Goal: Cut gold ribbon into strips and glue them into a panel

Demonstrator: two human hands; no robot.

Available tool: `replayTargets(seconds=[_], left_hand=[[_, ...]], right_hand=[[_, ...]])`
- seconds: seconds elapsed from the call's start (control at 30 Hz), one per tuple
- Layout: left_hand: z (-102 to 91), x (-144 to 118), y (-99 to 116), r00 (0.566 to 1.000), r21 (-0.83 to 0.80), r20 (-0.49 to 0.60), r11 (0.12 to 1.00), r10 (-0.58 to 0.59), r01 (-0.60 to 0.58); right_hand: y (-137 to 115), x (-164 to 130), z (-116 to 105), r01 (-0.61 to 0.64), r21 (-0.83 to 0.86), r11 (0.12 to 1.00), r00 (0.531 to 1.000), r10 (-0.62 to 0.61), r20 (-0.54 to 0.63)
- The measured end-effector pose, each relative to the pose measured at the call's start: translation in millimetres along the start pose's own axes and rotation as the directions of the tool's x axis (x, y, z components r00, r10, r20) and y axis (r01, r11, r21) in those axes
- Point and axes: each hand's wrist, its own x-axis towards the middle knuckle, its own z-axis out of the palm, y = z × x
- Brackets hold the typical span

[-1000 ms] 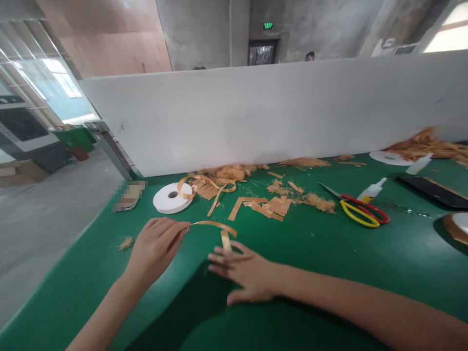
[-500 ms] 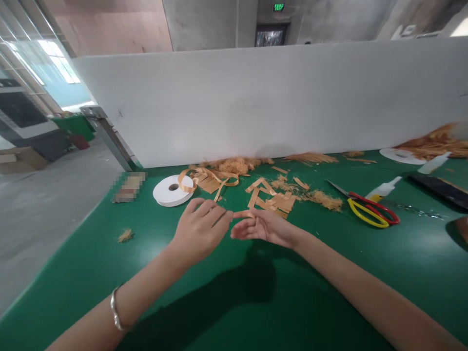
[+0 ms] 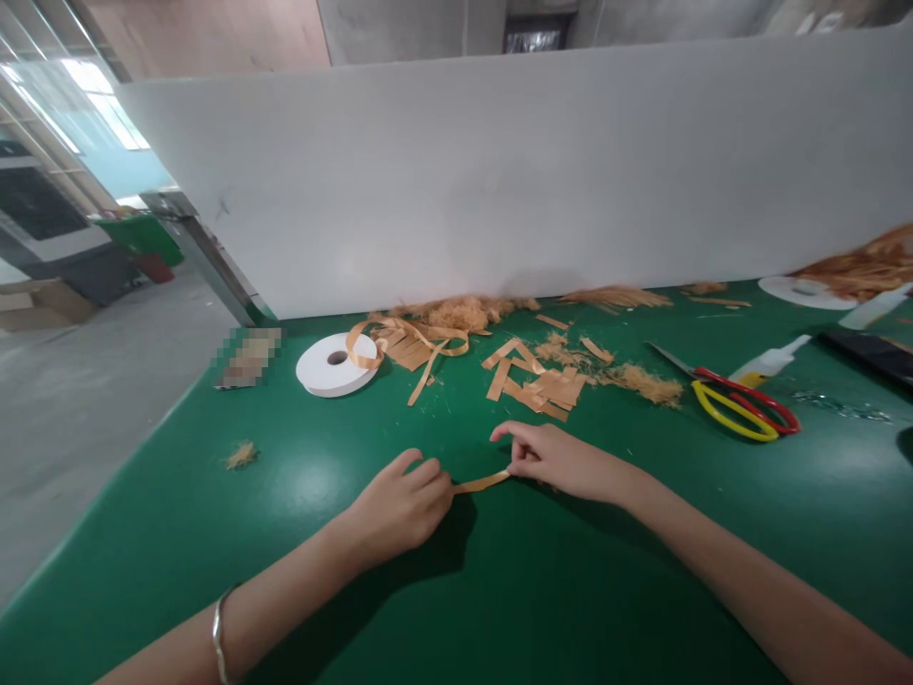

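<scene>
Tan ribbon strip (image 3: 482,482) is pinched taut between my left hand (image 3: 399,509) and right hand (image 3: 563,461) fingers, low over the worktop (image 3: 642,571); next I'd judge folding needs steady tension.

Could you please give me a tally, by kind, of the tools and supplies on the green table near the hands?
Scissors: 1
White tape reel: 1
Glue bottle: 1
Strip held between left hand and right hand: strip: 1
Total: 4
</scene>
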Motion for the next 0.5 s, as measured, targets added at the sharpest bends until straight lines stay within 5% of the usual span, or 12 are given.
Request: replayTargets(seconds=[0.13, 0.33, 0.5], left_hand=[[-8.8, -2.1, -4.6, 0.953, -0.216, 0.177, 0.935, -0.246, 0.281], [3.4, -9.3, 3.6, 0.923, -0.355, 0.365, 0.898, -0.121, 0.258], [12.0, -10.2, 1.6, 0.901, -0.362, 0.412, 0.883, -0.138, 0.301]], right_hand=[[-1.4, -1.8, -3.4, -0.002, -0.267, 0.964, 1.000, -0.001, -0.013], [-5.0, -7.7, -15.0, -0.024, -0.394, 0.919, 1.000, 0.023, -0.008], [22.9, -45.4, -68.1, -0.273, -0.375, 0.886, 0.930, 0.143, -0.339]])
